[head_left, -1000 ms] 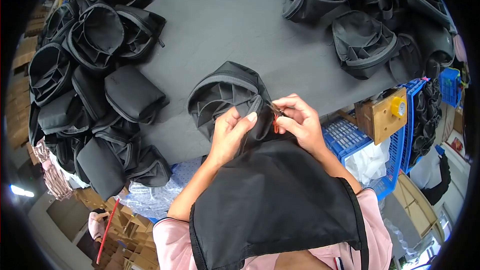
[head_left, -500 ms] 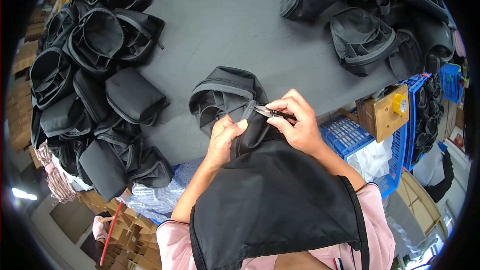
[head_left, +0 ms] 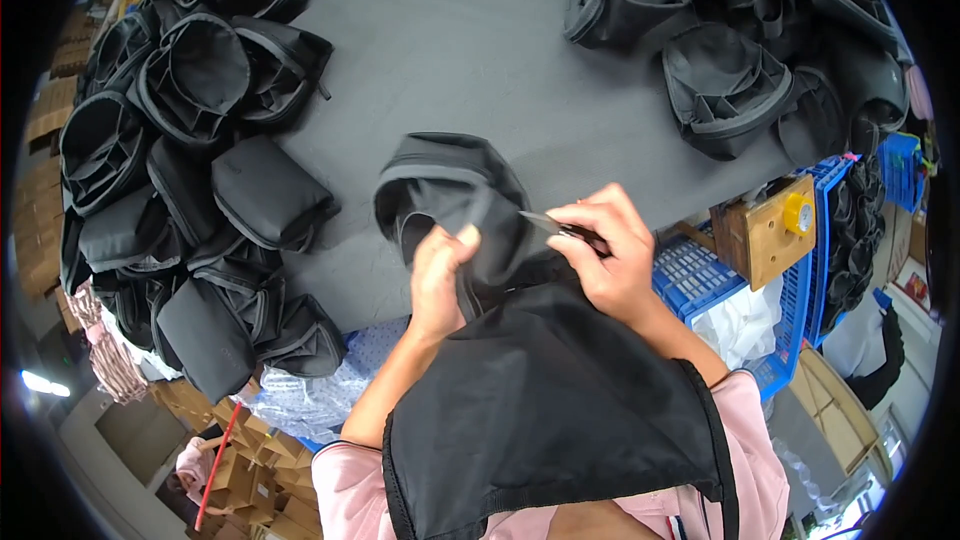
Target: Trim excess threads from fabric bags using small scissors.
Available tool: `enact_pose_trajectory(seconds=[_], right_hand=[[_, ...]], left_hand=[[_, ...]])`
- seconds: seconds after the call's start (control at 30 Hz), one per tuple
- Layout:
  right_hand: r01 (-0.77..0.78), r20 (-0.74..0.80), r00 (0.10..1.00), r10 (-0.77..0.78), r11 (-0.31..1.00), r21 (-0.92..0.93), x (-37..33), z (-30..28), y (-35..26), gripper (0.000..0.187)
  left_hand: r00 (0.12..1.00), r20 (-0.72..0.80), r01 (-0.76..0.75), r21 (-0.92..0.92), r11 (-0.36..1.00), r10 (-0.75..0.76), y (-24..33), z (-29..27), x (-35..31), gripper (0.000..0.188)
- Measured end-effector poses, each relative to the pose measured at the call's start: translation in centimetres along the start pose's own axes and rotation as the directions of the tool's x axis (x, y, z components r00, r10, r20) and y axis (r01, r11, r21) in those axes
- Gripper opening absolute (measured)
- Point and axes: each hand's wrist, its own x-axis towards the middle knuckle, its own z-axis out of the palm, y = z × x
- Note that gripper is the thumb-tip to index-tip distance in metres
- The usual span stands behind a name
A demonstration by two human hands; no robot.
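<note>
A black zippered pouch [head_left: 440, 155] stands in front of me at the table edge, its mouth open and its inner dividers partly showing. My left hand [head_left: 436, 275] pinches the near rim of the pouch between thumb and fingers. In my right hand [head_left: 610, 245] is a pair of thread snips [head_left: 540, 221] with dark handles. Its silver blades point left, near the right side of the pouch. Motion smears the pouch rim, so I cannot tell whether the blade tips touch it.
Black pouches [head_left: 270, 192] are heaped along the table's left, with more pouches [head_left: 725, 90] at the far right. A dark grey cloth covers the table [head_left: 440, 50]. Blue crates [head_left: 700, 275] and a wooden block [head_left: 775, 230] border the right. Another person [head_left: 192, 465] is at lower left beside cardboard boxes.
My right hand has drawn the snips a little to the right, away from the pouch's rim. My left hand has shifted slightly left with the rim, and the pouch is moving.
</note>
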Motion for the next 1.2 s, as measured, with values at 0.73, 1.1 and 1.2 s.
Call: enact_pose_trajectory(seconds=[0.73,1.1,1.2], right_hand=[[-0.852,0.632,0.523,0.571,0.368,0.372,7.2,3.8,6.4,0.022],[-0.133,-0.094,0.989,0.116,0.971,-0.201,-0.4,1.3,4.0,0.027],[-0.047,-0.019,0.999,0.044,0.965,-0.257,-1.1,1.2,4.7,0.032]], left_hand=[[0.991,0.048,0.066,0.637,0.768,-0.126,0.7,-0.1,8.6,0.040],[0.998,-0.025,-0.020,0.659,0.752,0.049,-1.1,0.5,9.4,0.027],[0.997,-0.040,-0.026,0.607,0.794,0.063,-1.2,0.4,10.0,0.027]])
